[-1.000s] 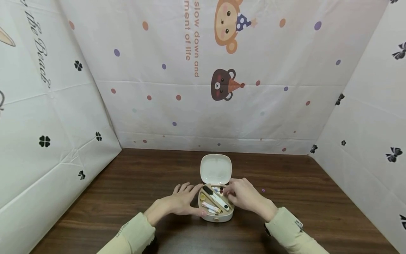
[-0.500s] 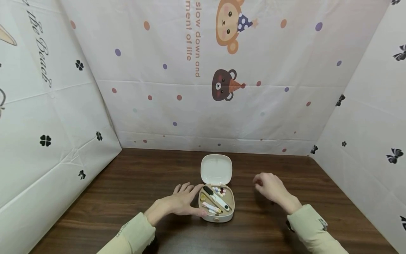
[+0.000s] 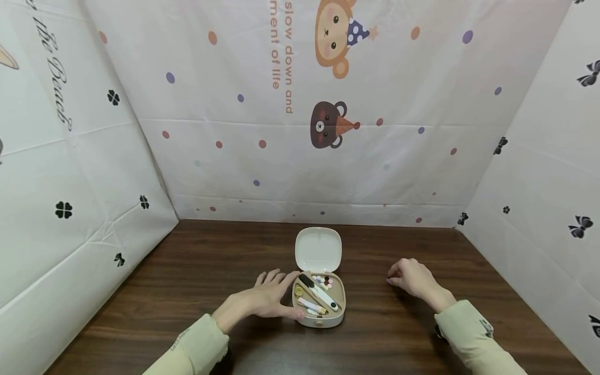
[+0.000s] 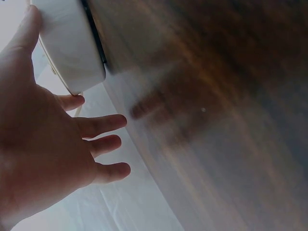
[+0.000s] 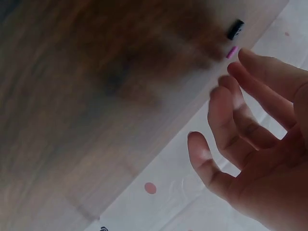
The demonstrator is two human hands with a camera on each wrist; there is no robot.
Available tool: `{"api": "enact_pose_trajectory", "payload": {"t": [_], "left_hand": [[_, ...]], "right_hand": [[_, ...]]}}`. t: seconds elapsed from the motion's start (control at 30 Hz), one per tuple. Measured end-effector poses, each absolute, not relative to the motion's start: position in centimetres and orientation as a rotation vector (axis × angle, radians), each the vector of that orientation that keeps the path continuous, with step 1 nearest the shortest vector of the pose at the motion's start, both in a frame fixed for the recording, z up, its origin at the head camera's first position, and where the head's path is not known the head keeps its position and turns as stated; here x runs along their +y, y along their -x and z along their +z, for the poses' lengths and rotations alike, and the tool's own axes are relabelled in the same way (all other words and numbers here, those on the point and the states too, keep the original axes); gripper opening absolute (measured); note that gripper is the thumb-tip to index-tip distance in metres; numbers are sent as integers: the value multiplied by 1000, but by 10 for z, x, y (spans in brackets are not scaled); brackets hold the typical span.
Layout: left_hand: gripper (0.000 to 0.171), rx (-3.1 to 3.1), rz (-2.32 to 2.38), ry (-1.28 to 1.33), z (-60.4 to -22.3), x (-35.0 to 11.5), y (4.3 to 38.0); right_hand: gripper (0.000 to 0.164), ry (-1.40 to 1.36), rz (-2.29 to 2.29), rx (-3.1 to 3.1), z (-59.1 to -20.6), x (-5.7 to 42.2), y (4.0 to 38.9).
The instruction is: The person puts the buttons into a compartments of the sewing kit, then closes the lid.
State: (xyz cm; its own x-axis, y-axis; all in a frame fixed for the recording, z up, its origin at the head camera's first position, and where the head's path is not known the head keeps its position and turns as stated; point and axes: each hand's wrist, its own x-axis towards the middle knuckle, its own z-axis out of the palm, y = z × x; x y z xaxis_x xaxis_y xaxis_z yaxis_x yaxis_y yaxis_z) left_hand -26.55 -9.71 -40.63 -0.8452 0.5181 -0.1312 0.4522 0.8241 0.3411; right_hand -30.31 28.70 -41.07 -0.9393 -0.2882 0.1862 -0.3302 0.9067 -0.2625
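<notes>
A small white case [image 3: 344, 304] with a tan inside stands on the table, its lid [image 3: 319, 250] raised. My left hand [image 3: 267, 297] rests against its left side, fingers spread, thumb at the front corner and index finger at the back one. In the left wrist view the case wall [image 4: 72, 53] lies between thumb and index fingertip. My right hand [image 3: 414, 278] is low over the table to the right, fingers loosely bent. Just past its thumb and index fingertips, in the right wrist view, lies a small purple piece [image 5: 232, 52]; a black piece [image 5: 236, 30] sits beside it.
The case holds a black-and-white stick [image 3: 319, 291], a pale tube [image 3: 311, 305], a yellow round piece [image 3: 298, 291] and several coloured beads [image 3: 323, 282]. A patterned white sheet [image 3: 234, 166] hangs behind the brown table [image 3: 225, 250], with more sheets at both sides.
My right hand has left the case's bead compartment and moved right, down to the purple piece on the table. My left hand and the case have stayed put.
</notes>
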Motion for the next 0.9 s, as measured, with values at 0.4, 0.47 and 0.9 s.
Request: {"api": "enact_pose_trajectory", "payload": {"t": [0.4,0.47,0.9], "left_hand": [[100,2788,424,-768,-406,-97,264],[100,2787,423,-771,-406,-97,264],[101,2784,434,-755,-408,-97,265]], "right_hand": [[11,-537,420,-2946,-414,287,306],[13,-536,445,-2974,-413,287,308],[14,-566,765,-3154,-408,290,314]]}}
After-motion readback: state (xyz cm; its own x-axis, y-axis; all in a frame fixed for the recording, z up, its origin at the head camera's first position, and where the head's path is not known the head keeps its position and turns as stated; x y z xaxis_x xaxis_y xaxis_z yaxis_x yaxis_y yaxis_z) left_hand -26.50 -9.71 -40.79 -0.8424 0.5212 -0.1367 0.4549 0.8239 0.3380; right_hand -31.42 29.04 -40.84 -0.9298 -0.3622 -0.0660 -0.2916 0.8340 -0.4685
